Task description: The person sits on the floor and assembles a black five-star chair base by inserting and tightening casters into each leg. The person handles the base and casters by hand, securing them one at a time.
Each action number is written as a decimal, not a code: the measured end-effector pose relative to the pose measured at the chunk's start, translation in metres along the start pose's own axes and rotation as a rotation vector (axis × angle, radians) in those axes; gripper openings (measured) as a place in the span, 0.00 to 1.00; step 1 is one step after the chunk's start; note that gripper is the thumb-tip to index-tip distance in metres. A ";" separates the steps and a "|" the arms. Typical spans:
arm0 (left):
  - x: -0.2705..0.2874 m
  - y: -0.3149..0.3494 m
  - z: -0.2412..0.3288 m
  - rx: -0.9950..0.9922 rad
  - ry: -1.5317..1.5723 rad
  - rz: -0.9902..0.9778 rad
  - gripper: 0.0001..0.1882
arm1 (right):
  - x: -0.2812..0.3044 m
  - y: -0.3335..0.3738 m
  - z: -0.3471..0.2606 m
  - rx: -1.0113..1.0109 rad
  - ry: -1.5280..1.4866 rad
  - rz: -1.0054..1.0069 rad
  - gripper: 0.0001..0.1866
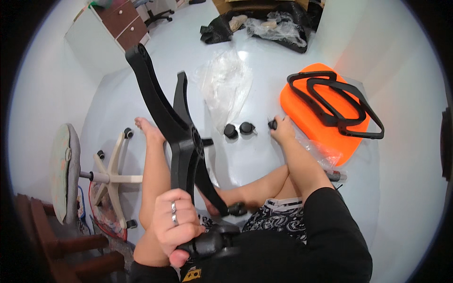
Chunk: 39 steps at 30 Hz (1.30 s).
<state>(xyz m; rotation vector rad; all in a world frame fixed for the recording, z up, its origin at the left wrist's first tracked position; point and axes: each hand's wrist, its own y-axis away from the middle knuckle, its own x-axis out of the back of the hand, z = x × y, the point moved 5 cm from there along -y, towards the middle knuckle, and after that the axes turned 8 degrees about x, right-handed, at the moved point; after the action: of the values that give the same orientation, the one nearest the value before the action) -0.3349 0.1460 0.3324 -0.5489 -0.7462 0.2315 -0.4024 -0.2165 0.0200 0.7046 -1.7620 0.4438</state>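
My left hand (177, 221) wraps round one leg of a black star-shaped chair base (181, 150), which stands tilted up on its side between my legs. A black caster (214, 241) sits at the end of the gripped leg. Another fitted caster (237, 209) is on a neighbouring leg. The upper two legs end without wheels. Out to the right, my right hand (285, 130) is closed on a small black caster (272, 124), its metal stem pointing up. Two loose casters, a left one (230, 131) and a right one (247, 128), lie on the floor nearby.
An orange chair seat (309, 125) with black armrests (337, 101) on it lies at the right. Clear plastic wrap (224, 87) is spread ahead. A beige-based chair (111, 177) lies tipped over at the left. Black and clear packaging (278, 30) and drawers (127, 26) are farther back.
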 end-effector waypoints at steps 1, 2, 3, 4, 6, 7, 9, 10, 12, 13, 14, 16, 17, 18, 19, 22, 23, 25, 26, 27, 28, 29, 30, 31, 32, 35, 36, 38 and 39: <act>0.000 0.003 -0.002 -0.024 -0.014 -0.009 0.27 | 0.004 -0.001 -0.008 -0.032 -0.112 0.056 0.22; -0.001 0.004 -0.001 -0.050 -0.018 -0.014 0.26 | -0.002 -0.011 -0.004 0.009 -0.330 0.059 0.23; -0.004 0.005 -0.002 -0.081 -0.015 -0.020 0.26 | -0.012 -0.026 0.010 0.043 -0.544 0.066 0.24; -0.008 0.007 -0.005 -0.110 0.000 -0.022 0.26 | -0.020 -0.031 0.022 0.066 -0.749 0.072 0.26; -0.007 0.019 -0.003 -0.111 -0.008 -0.042 0.26 | -0.010 -0.018 -0.031 -0.032 -1.132 -0.159 0.26; 0.002 0.024 0.020 -0.062 -0.071 -0.066 0.26 | 0.006 -0.002 -0.094 -0.053 -1.337 -0.330 0.26; -0.014 0.033 0.004 -0.152 0.010 -0.065 0.25 | 0.042 0.023 -0.100 -0.087 -1.526 -0.351 0.24; -0.021 0.029 0.002 -0.161 0.033 -0.075 0.24 | 0.049 0.032 -0.107 -0.077 -1.619 -0.390 0.25; -0.024 0.023 0.003 -0.171 0.039 -0.098 0.23 | 0.042 0.060 -0.140 -0.091 -1.773 -0.471 0.24; -0.023 0.020 0.000 -0.161 0.047 -0.108 0.22 | 0.030 0.078 -0.157 -0.221 -1.865 -0.512 0.26; -0.020 0.016 -0.001 -0.132 0.045 -0.093 0.25 | 0.017 0.097 -0.177 -0.350 -1.951 -0.558 0.28; -0.013 0.009 -0.004 -0.086 0.051 -0.062 0.32 | -0.008 0.128 -0.211 -0.795 -2.032 -0.628 0.30; -0.009 0.006 -0.005 -0.099 0.039 -0.060 0.30 | -0.008 0.131 -0.227 -0.706 -2.077 -0.621 0.30; -0.008 0.005 -0.004 -0.127 0.026 -0.086 0.29 | -0.003 0.129 -0.244 -0.609 -2.122 -0.622 0.31; -0.007 0.005 -0.005 -0.153 0.012 -0.112 0.29 | 0.000 0.125 -0.254 -0.642 -2.147 -0.593 0.31; -0.023 0.004 0.005 -0.164 -0.096 -0.299 0.18 | 0.014 0.118 -0.281 -0.618 -2.183 -0.571 0.31; -0.031 0.002 0.006 -0.206 -0.125 -0.287 0.17 | 0.011 0.101 -0.277 -0.596 -2.237 -0.534 0.32; -0.037 0.018 0.007 -0.183 -0.274 -0.398 0.22 | 0.033 0.076 -0.283 -0.488 -2.277 -0.475 0.33; -0.028 0.013 0.009 -0.168 -0.293 -0.256 0.23 | 0.043 0.063 -0.287 -0.440 -2.293 -0.446 0.34; -0.019 0.008 0.014 -0.154 -0.309 -0.115 0.25 | 0.052 0.050 -0.289 -0.421 -2.269 -0.372 0.33; -0.010 0.003 0.017 -0.143 -0.324 0.025 0.28 | 0.061 0.045 -0.289 -0.349 -2.272 -0.237 0.33; 0.002 -0.005 0.013 -0.071 -0.354 0.347 0.35 | 0.074 0.045 -0.289 -0.277 -2.274 -0.098 0.33; 0.016 -0.007 0.012 -0.034 -0.337 0.540 0.41 | 0.089 0.051 -0.295 -0.208 -2.273 0.020 0.33; 0.029 -0.008 0.011 -0.004 -0.311 0.732 0.47 | 0.096 0.061 -0.300 -0.320 -2.132 0.079 0.32; 0.036 -0.017 0.010 -0.046 -0.194 0.788 0.53 | 0.095 0.050 -0.294 -0.176 -2.076 0.341 0.29; 0.043 -0.028 0.006 -0.165 0.199 0.804 0.62 | 0.080 0.037 -0.287 -0.094 -1.979 0.479 0.27; 0.041 -0.029 0.012 -0.226 0.350 0.722 0.61 | 0.080 0.034 -0.285 -0.026 -2.009 0.497 0.25; 0.037 -0.030 0.016 -0.152 0.159 0.441 0.50 | 0.074 0.032 -0.275 0.092 -2.051 0.529 0.21; 0.035 -0.028 0.019 -0.118 0.070 0.291 0.46 | 0.068 0.039 -0.272 0.072 -2.023 0.493 0.19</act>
<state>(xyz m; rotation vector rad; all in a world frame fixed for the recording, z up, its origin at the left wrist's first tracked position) -0.3226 0.1437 0.3790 -0.7748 -0.6131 0.4373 -0.2430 -0.0351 0.1679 0.7418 -3.8735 -0.0795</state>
